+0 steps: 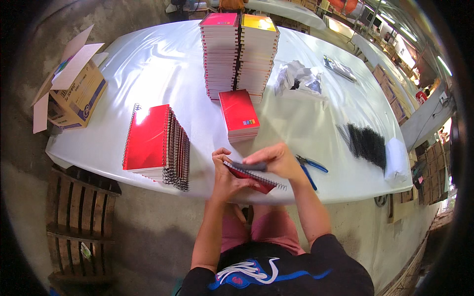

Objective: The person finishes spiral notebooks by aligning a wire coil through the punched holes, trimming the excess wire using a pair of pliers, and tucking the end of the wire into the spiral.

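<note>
My left hand grips a red-covered notebook at the table's near edge, its fingers wrapped round one end. A dark spiral coil runs along the notebook's upper edge, and its loose end sticks out to the right. In my right hand is a flat dark grey piece, pressed along the coil; its exact kind I cannot make out. Blue-handled pliers lie just right of my right hand. To the left stands a stack of spiral-bound red notebooks. Beyond my hands is a pile of red-covered books.
Two tall stacks, one pink-topped and one yellow-topped, rise at the back. Black spiral coils lie right beside a white roll. Crumpled wrapping is behind. An open cardboard box sits at the left edge.
</note>
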`<action>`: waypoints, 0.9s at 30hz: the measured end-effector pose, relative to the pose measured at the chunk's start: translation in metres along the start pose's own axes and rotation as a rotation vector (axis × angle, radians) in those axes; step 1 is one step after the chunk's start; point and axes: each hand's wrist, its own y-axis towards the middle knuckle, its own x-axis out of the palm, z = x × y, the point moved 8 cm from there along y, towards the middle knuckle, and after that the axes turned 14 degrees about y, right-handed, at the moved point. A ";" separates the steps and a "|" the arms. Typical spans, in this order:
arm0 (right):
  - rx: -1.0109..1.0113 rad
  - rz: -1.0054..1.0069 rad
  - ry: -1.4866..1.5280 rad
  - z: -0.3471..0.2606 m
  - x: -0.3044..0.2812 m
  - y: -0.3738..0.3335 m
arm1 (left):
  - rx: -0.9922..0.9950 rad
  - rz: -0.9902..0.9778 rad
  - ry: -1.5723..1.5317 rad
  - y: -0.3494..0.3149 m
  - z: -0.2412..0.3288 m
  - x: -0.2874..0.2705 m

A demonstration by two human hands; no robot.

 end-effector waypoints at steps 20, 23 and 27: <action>0.282 0.683 -1.165 0.036 -0.073 -0.169 | -0.291 0.260 -0.071 0.006 0.049 -0.032; 0.062 0.751 -0.701 0.000 -0.052 -0.153 | -0.187 0.237 0.099 0.010 0.070 -0.042; -0.133 0.569 -0.660 -0.072 0.021 -0.117 | -0.102 0.266 0.161 0.010 0.086 -0.049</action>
